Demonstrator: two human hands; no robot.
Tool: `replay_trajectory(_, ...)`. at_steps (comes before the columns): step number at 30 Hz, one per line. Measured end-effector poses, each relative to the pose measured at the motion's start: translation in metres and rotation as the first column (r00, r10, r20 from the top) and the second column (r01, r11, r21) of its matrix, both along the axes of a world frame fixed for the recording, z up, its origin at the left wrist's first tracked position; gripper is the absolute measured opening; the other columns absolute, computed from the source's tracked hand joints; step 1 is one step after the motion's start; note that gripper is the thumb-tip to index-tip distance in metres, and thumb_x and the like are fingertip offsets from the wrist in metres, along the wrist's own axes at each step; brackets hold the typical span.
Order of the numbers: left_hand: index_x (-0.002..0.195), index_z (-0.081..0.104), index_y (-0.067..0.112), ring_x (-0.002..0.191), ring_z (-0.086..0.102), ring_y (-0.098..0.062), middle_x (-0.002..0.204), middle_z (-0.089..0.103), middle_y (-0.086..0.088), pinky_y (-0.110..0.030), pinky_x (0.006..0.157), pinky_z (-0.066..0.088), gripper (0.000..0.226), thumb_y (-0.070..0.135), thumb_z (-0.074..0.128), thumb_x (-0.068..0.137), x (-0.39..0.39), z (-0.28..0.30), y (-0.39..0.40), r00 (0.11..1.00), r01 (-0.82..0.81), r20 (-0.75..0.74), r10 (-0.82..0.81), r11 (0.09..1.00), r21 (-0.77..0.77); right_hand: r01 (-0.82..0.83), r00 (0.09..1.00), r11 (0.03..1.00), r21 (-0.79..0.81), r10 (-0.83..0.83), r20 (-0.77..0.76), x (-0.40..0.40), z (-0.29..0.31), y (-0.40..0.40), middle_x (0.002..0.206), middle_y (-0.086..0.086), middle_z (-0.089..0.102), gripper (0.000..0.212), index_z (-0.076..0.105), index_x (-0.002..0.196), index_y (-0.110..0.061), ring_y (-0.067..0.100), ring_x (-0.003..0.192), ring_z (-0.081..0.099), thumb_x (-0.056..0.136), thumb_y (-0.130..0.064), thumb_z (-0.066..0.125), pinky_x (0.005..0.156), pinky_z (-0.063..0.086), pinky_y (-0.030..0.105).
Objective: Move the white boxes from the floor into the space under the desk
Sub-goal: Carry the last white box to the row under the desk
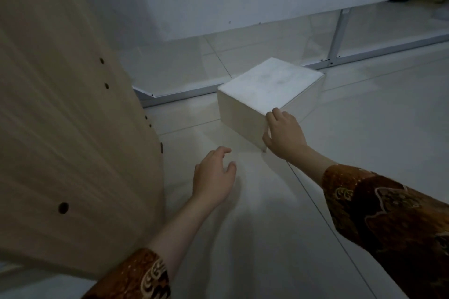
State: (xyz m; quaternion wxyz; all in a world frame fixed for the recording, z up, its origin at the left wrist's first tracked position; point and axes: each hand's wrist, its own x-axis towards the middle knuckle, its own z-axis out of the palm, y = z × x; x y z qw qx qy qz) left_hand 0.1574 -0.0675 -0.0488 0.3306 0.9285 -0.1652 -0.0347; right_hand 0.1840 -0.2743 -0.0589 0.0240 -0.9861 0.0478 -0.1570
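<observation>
While right hand (284, 133) seemingly grips white box (264, 90) corner, left hand (213, 177) spread, empty

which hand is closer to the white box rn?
Right. The right hand touches the white box's near corner; the left hand hovers open over the floor, short of it.
</observation>
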Motion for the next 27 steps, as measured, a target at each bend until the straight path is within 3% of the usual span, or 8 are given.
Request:
replay_trajectory(6, 0.127, 0.052, 0.013, 0.108, 0.061, -0.026, 0.12, 0.063, -0.011, -0.033, 0.091, 0.048, 0.041, 0.031, 0.057, 0.09, 0.039, 0.007, -0.047, 0.953, -0.243, -0.242, 0.185, 0.941, -0.237, -0.094, 0.995, 0.995, -0.045, 0.095, 0.027, -0.03, 0.001, 0.006, 0.088, 0.012, 0.055, 0.016, 0.056, 0.091, -0.005, 0.031, 0.08, 0.052, 0.082, -0.018, 0.053, 0.078, 0.04, 0.038)
replay_trajectory(12, 0.144, 0.027, 0.008, 0.126, 0.051, -0.034, 0.143, 0.048, -0.013, -0.041, 0.102, 0.044, 0.087, 0.051, 0.066, 0.078, 0.064, -0.002, -0.084, 0.833, -0.415, -0.502, 0.232, 0.862, -0.291, -0.218, 0.97, 0.973, -0.078, 0.225, 0.096, -0.057, 0.0, 0.018, 0.078, 0.01, 0.06, 0.016, 0.063, 0.086, -0.005, 0.028, 0.068, 0.054, 0.082, -0.021, 0.06, 0.073, 0.047, 0.037)
replay_trajectory(16, 0.142, 0.033, 0.012, 0.126, 0.051, -0.031, 0.142, 0.051, -0.009, -0.04, 0.104, 0.043, 0.079, 0.051, 0.065, 0.081, 0.076, -0.021, -0.086, 0.871, -0.299, -0.474, 0.127, 0.904, -0.307, -0.285, 0.946, 0.953, -0.106, 0.297, 0.127, -0.039, 0.01, 0.002, 0.072, 0.01, 0.062, 0.014, 0.067, 0.082, -0.006, 0.028, 0.068, 0.056, 0.083, -0.017, 0.058, 0.074, 0.047, 0.037)
replay_trajectory(18, 0.14, 0.037, 0.014, 0.128, 0.051, -0.028, 0.143, 0.052, -0.007, -0.041, 0.108, 0.041, 0.073, 0.049, 0.064, 0.082, 0.08, -0.027, -0.083, 0.898, -0.224, -0.436, 0.051, 0.908, -0.354, -0.189, 0.979, 0.982, 0.016, 0.187, 0.082, -0.019, 0.014, -0.018, 0.085, 0.014, 0.063, 0.022, 0.067, 0.093, -0.004, 0.033, 0.081, 0.058, 0.088, -0.019, 0.052, 0.076, 0.044, 0.038)
replay_trajectory(22, 0.144, 0.036, 0.017, 0.135, 0.046, -0.023, 0.147, 0.048, -0.004, -0.043, 0.113, 0.036, 0.072, 0.044, 0.064, 0.084, 0.083, -0.035, -0.077, 0.898, -0.199, -0.441, -0.01, 0.882, -0.427, 0.216, 0.975, 0.95, 0.226, -0.198, -0.1, 0.011, 0.012, -0.08, 0.13, 0.019, 0.051, 0.048, 0.051, 0.127, -0.006, 0.036, 0.118, 0.046, 0.091, -0.037, 0.051, 0.099, 0.04, 0.042)
replay_trajectory(25, 0.141, 0.043, 0.016, 0.132, 0.049, -0.023, 0.143, 0.052, -0.006, -0.043, 0.113, 0.037, 0.062, 0.037, 0.064, 0.087, 0.084, -0.034, -0.072, 0.902, -0.165, -0.428, -0.058, 0.869, -0.466, 0.366, 0.927, 0.912, 0.185, -0.34, -0.16, 0.02, 0.012, -0.127, 0.137, 0.02, 0.047, 0.065, 0.041, 0.136, -0.006, 0.036, 0.126, 0.042, 0.088, -0.049, 0.051, 0.105, 0.037, 0.046)
replay_trajectory(27, 0.135, 0.048, 0.015, 0.127, 0.053, -0.02, 0.14, 0.055, -0.005, -0.037, 0.11, 0.04, 0.049, 0.029, 0.062, 0.09, 0.085, -0.033, -0.065, 0.888, -0.145, -0.443, -0.123, 0.839, -0.525, 0.436, 0.894, 0.86, 0.265, -0.379, -0.24, 0.024, 0.016, -0.151, 0.139, 0.021, 0.046, 0.073, 0.035, 0.14, -0.005, 0.038, 0.125, 0.045, 0.087, -0.052, 0.051, 0.104, 0.039, 0.046)
